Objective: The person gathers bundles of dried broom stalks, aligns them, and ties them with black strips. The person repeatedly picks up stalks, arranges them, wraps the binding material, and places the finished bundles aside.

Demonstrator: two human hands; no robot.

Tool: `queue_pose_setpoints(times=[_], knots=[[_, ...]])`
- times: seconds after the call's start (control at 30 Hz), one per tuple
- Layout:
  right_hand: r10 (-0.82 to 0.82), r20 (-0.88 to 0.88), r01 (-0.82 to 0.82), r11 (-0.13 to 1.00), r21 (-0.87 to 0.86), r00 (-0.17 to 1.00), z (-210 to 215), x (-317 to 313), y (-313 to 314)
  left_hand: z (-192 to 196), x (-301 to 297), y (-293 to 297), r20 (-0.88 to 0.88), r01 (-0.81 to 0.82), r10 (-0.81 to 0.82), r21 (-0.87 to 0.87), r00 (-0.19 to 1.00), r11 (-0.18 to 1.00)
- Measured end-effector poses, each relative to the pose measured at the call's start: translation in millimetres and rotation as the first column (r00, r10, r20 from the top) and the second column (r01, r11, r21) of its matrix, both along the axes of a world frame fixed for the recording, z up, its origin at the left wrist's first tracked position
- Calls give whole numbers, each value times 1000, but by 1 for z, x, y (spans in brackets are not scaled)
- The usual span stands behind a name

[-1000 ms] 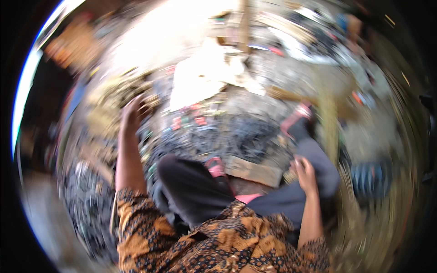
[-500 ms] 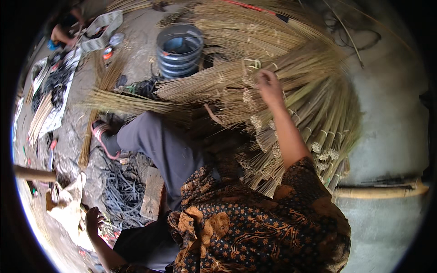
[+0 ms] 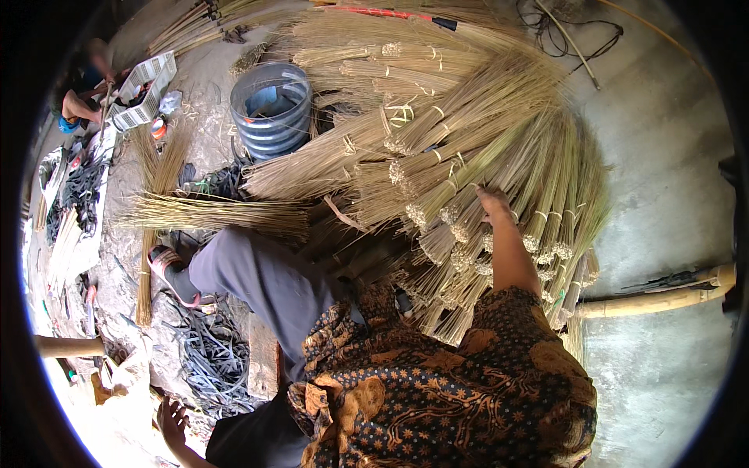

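Observation:
Tied bundles of thin, straw-coloured sticks (image 3: pixel 555 175) lie fanned in a large heap in front of me and to the right, their cut ends toward me. My right hand (image 3: pixel 493 204) is down on this heap, its fingers curled on one stick bundle (image 3: pixel 463 204) close to the tied end; the fingertips are partly hidden. Low at the left, my left hand (image 3: pixel 172 421) is held beside my leg with the fingers apart and nothing in it. A looser bunch of greenish sticks (image 3: pixel 218 214) lies beyond my knee.
A ribbed grey bucket (image 3: pixel 271 117) stands left of the heap. Dark strips (image 3: pixel 214 359) lie tangled beside a wooden block (image 3: pixel 263 357). A bamboo pole (image 3: pixel 659 303) is at right. At far left, another person (image 3: pixel 82 101) sits by a white crate (image 3: pixel 143 92).
My right hand has come down and nearer to me, from above the middle of the heap onto a bundle. The view has shifted slightly. My left hand stays low and empty.

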State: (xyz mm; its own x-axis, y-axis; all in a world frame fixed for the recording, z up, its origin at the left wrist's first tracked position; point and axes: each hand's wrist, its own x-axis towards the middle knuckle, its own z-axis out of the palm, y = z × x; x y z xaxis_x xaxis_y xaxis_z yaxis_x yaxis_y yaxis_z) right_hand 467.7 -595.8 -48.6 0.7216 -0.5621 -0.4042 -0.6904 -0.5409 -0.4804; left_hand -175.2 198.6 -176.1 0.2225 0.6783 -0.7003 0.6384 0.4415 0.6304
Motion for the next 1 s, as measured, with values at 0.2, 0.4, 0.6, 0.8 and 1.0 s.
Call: queue_pose_setpoints(times=[0.2, 0.4, 0.6, 0.8, 1.0], knots=[[-403, 363, -26, 639, 769, 840, 36, -9, 6, 8, -2, -3, 9, -5, 5, -3, 1000, 1000], [-765, 353, -116, 348, 930, 539, 66, -29, 109, 19, 23, 0, 6, 114, -115, 121, 993, 986], [-311, 781, -709, 330, 623, 541, 65, -66, 247, 96, 126, -48, 234, 182, -271, 342, 934, 922], [271, 942, -941, -216, 259, 197, 50, -157, 374, 207, 251, -167, 643, 131, -513, 545, 569, 828], [596, 801, -904, -372, 211, -58, 13, -255, 428, 252, 299, -182, 791, -247, -106, 311, 602, 918]])
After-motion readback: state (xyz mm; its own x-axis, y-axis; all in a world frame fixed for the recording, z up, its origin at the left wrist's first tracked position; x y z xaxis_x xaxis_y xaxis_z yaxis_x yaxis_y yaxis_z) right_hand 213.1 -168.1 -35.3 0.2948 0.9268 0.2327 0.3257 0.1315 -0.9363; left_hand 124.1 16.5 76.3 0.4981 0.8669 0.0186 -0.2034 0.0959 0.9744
